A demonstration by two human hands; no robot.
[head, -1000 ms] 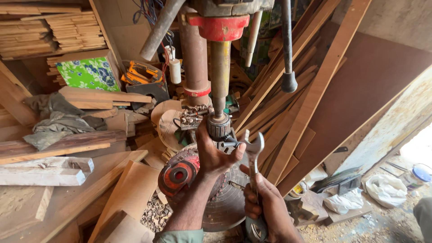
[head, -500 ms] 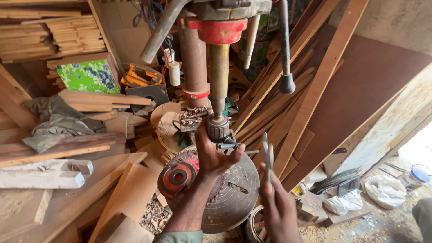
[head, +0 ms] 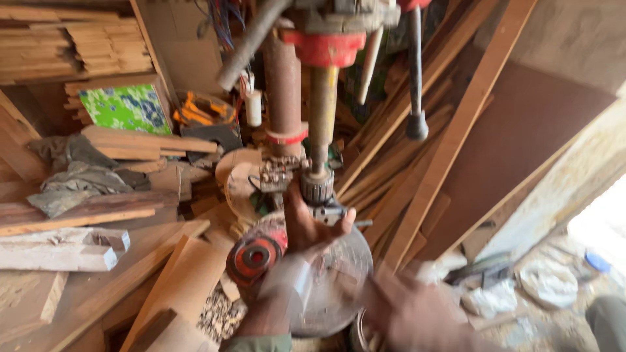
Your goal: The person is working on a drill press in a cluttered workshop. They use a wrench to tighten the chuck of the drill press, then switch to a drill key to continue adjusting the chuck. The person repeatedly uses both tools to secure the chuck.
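At centre frame the left hand (head: 306, 225) grips the drill chuck (head: 318, 187) and could slip, while the right hand (head: 417, 313) is too blurred to tell.

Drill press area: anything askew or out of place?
Yes. Boards and planks lean loosely against the wall behind the drill chuck, and sawdust litters the floor. The left hand grips under the chuck.

Round drill table (head: 345, 261), seemingly bare
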